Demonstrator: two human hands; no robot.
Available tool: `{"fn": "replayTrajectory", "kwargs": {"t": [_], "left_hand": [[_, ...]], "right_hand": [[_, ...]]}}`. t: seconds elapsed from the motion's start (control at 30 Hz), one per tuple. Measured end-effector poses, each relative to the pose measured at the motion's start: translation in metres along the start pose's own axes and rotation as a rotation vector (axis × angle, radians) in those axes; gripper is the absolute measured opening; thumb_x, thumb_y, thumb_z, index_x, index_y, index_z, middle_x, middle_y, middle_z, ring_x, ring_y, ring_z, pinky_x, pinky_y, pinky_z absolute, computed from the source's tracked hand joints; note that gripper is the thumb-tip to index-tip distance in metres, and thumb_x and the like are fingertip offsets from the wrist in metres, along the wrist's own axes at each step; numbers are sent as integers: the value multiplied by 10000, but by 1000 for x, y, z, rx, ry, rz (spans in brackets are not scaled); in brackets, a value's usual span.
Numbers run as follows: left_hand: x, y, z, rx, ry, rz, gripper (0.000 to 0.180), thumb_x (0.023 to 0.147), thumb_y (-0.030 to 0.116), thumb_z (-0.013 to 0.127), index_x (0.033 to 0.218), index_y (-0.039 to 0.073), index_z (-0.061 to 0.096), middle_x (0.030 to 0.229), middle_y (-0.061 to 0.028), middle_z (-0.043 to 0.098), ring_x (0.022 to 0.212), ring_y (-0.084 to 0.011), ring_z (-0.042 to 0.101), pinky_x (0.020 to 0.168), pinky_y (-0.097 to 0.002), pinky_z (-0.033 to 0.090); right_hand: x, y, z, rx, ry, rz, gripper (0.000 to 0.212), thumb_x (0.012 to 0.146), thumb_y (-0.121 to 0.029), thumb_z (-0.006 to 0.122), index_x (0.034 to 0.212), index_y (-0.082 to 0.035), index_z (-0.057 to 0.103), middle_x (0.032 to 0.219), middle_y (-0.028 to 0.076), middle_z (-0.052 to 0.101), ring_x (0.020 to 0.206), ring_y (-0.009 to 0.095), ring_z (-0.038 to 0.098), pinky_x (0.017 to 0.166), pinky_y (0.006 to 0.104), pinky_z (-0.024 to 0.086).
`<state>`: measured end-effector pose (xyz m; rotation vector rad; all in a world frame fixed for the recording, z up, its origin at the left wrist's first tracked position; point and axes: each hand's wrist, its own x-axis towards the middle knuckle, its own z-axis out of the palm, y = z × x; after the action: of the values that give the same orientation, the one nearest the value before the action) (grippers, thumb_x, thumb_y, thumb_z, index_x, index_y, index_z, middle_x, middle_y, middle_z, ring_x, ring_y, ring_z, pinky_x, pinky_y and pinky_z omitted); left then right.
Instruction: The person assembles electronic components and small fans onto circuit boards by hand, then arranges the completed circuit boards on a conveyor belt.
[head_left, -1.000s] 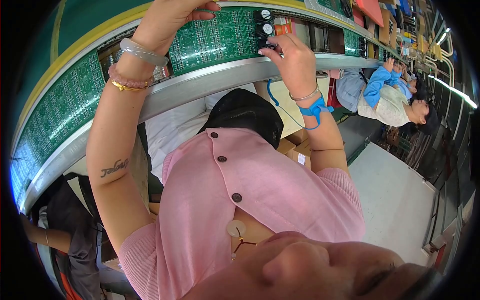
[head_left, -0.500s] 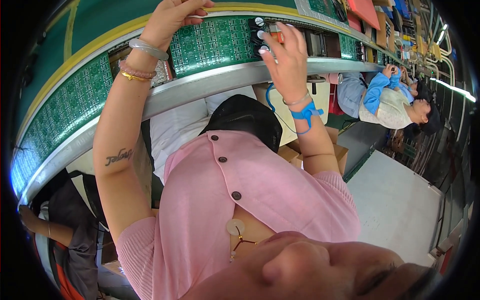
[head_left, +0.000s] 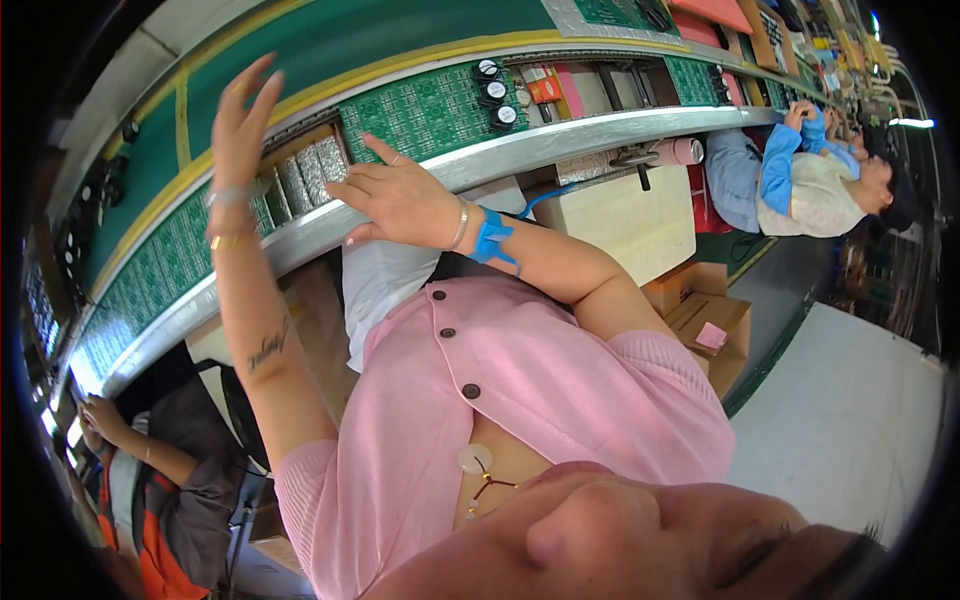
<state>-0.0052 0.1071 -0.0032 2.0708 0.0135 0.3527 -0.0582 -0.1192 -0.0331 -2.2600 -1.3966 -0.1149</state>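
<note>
My left hand (head_left: pixel 238 130), slightly blurred, is raised over the yellow-edged green bench top with its fingers stretched apart and nothing in them. My right hand (head_left: pixel 400 198) is open too, fingers spread, in front of the metal rail near a box of silver foil-lined slots (head_left: pixel 318 165). Just beyond that hand lies a green circuit board panel (head_left: pixel 420 115) on the line. Several black cylindrical parts with white tops (head_left: pixel 496 91) stand at its right end. More green circuit boards (head_left: pixel 160 255) lie along the line to the left. A blue wrist strap (head_left: pixel 492 238) is around my right wrist.
A metal rail (head_left: pixel 540 148) runs along the near side of the line. Right of the panel are a red-and-white small box (head_left: pixel 543 88) and a pink bottle (head_left: pixel 680 152). Cardboard boxes (head_left: pixel 705 320) stand below right. Co-workers sit at both sides, one in blue sleeves (head_left: pixel 780 165).
My right hand has left the black cylindrical parts and moved left toward the foil-lined slots. My left hand has moved left and somewhat down, its fingers now spread.
</note>
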Motion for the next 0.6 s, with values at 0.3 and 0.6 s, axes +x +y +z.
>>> {"fn": "replayTrajectory", "kwargs": {"t": [0.3,0.6], "left_hand": [[-161,-171,-267,1360,326,-1018,899,874,717,213,1357,-14,415,1452,-245,301,1356,-411,247,1112,-504,182],[-166,-141,-215,1702,-406,-659,558,985,470,265,1401,112,363,1342,-261,445,1334,-413,294,1112,-533,166]], "right_hand": [[-95,81,-84,-285,-16,449,470,807,-360,641,1195,-107,558,977,99,653,956,252,612,1067,527,264],[2,136,-104,49,297,330,362,898,-266,570,1224,-109,556,1052,80,645,946,244,611,880,365,451]]}}
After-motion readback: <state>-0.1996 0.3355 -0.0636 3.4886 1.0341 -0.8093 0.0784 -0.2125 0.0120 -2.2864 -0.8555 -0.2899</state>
